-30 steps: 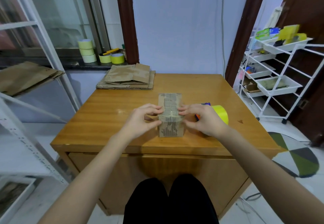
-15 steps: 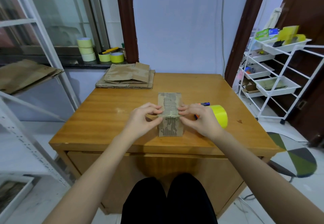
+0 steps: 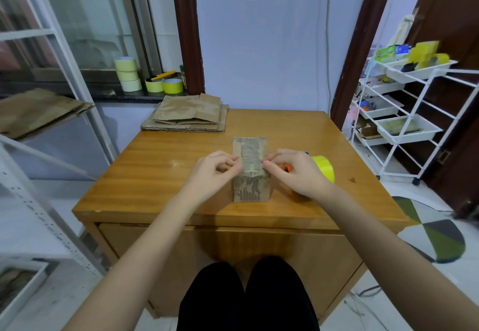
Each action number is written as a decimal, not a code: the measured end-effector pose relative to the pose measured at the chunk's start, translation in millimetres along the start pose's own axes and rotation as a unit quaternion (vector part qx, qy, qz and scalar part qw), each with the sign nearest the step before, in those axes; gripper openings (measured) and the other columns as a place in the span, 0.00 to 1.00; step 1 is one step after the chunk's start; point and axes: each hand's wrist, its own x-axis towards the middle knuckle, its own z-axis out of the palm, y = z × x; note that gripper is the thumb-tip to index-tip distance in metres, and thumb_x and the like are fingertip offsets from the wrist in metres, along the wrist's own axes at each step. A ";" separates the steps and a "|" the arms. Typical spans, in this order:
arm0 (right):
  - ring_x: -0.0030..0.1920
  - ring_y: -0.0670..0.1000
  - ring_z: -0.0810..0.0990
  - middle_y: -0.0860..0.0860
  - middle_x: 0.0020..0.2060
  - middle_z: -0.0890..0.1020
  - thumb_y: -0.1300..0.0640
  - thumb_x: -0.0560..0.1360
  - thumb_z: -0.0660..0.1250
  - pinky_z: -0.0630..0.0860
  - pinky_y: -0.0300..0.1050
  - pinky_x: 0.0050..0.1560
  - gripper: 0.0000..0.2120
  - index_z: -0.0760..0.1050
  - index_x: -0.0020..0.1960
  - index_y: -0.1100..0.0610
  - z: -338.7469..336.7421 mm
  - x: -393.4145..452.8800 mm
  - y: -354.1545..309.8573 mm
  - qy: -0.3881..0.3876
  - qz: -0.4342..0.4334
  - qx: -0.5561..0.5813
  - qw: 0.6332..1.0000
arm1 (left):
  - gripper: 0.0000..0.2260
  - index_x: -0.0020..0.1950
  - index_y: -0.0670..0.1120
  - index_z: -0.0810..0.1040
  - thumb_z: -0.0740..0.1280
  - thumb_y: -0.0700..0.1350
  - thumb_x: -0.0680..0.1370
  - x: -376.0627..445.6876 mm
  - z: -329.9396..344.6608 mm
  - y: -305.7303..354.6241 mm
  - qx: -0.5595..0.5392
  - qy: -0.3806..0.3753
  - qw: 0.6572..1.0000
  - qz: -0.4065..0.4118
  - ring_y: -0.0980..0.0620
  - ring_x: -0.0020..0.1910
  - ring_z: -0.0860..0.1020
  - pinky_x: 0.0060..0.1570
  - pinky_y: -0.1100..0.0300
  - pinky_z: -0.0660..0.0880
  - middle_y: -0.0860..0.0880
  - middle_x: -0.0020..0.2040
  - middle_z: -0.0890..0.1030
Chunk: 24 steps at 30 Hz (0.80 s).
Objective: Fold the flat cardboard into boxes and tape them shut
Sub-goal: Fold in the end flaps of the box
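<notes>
A small worn cardboard box (image 3: 251, 188) stands near the front middle of the wooden table (image 3: 160, 170), its top flap reaching away from me. My left hand (image 3: 212, 172) pinches the box's top front edge from the left with curled fingers. From the right, my right hand (image 3: 295, 172) pinches the same edge, where a strip of pale tape lies. A yellow tape roll (image 3: 324, 168) lies on the table just behind my right hand, partly hidden by it.
A stack of flat cardboard (image 3: 186, 118) lies at the table's far left corner. Several tape rolls (image 3: 127, 74) sit on the window sill behind it. A white wire trolley (image 3: 404, 112) stands to the right, a metal shelf with cardboard (image 3: 33, 112) to the left.
Both hands stay on the box's top front edge; the fingers have shifted only slightly. The box has not moved.
</notes>
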 end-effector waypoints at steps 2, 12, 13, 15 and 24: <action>0.50 0.49 0.81 0.42 0.42 0.80 0.46 0.73 0.69 0.77 0.54 0.47 0.12 0.82 0.38 0.54 4.0 4.5 -0.8 0.015 -0.016 -0.018 1.000 | 0.09 0.47 0.43 0.82 0.72 0.49 0.74 2.3 4.4 3.6 0.038 0.025 0.999 0.009 0.67 0.44 0.75 0.41 0.77 0.70 0.55 0.51 0.78; 0.64 0.53 0.75 0.52 0.56 0.79 0.59 0.73 0.66 0.77 0.53 0.54 0.09 0.75 0.53 0.60 37.5 -25.7 12.2 0.090 -0.064 -0.009 0.994 | 0.17 0.57 0.36 0.78 0.61 0.47 0.78 -19.2 30.4 -11.3 0.239 0.094 0.954 0.156 0.43 0.53 0.81 0.50 0.50 0.79 0.40 0.56 0.80; 0.64 0.53 0.75 0.51 0.55 0.79 0.58 0.71 0.67 0.78 0.53 0.53 0.11 0.75 0.52 0.59 38.9 -25.3 9.8 0.094 -0.051 -0.006 0.994 | 0.17 0.58 0.35 0.77 0.60 0.47 0.78 -20.6 35.2 -11.3 0.240 0.099 0.955 0.147 0.43 0.55 0.80 0.51 0.50 0.78 0.40 0.58 0.79; 0.64 0.52 0.75 0.51 0.54 0.78 0.54 0.69 0.72 0.78 0.51 0.52 0.15 0.74 0.51 0.59 39.1 -24.8 5.5 0.095 -0.037 -0.016 0.995 | 0.18 0.63 0.37 0.74 0.59 0.48 0.80 -23.3 39.1 -12.9 0.211 0.093 0.966 0.119 0.45 0.60 0.76 0.55 0.51 0.76 0.42 0.62 0.76; 0.52 0.57 0.79 0.53 0.48 0.80 0.53 0.70 0.75 0.79 0.52 0.42 0.14 0.75 0.46 0.61 43.4 -18.9 1.0 0.145 -0.045 -0.079 0.985 | 0.15 0.58 0.42 0.76 0.68 0.50 0.76 -19.2 32.9 -9.5 0.113 0.110 0.984 0.078 0.56 0.57 0.75 0.51 0.55 0.77 0.50 0.62 0.76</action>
